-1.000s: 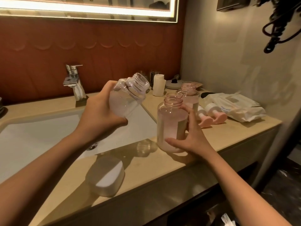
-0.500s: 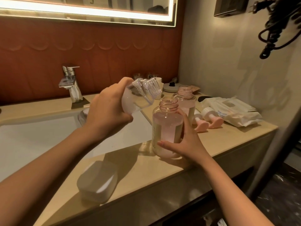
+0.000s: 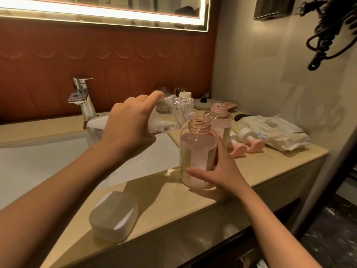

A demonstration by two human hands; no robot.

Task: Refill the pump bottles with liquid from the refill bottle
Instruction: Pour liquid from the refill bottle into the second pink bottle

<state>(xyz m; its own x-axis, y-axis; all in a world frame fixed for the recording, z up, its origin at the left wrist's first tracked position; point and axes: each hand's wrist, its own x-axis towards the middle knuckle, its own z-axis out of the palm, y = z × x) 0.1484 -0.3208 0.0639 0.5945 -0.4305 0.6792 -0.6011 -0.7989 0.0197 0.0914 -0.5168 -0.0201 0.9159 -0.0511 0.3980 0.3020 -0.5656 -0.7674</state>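
Left grip (image 3: 127,124) wraps the clear refill bottle (image 3: 170,115) round its body, fingers and thumb curled on it. Bottle is tipped close to level, mouth pointing right and slightly down, just above the open neck of the near pump bottle (image 3: 197,155). Some liquid pools along the lower side inside.

Right grip (image 3: 218,175) cups that pump bottle low on its side, thumb across the front and fingers round the back. It steadies the bottle upright on the worktop (image 3: 173,206) at the sink's edge.

Done so far, as I read it:
- Both pump bottles are uncapped. The far pump bottle (image 3: 220,120) stands just behind the near one, neck open.
- Two pink pump heads (image 3: 238,148) lie on their sides to the right, beside a pack of wipes (image 3: 278,134).
- Refill bottle is open and lined up over the first neck.

Not settled:
- No stream shows between mouth and neck, so the pour looks to be at its very start, or a touch short of it.
- The pink tint makes the fill level in either pump bottle hard to read. I cannot say how much each needs.

Left to do, by my judgement:
- Fill the near bottle.
- Shift over and fill the far one.
- Screw both pump heads back on.
- Close the refill bottle. I cannot pick out its cap.

White soap case (image 3: 114,215) sits near the front edge, well clear of the pour.
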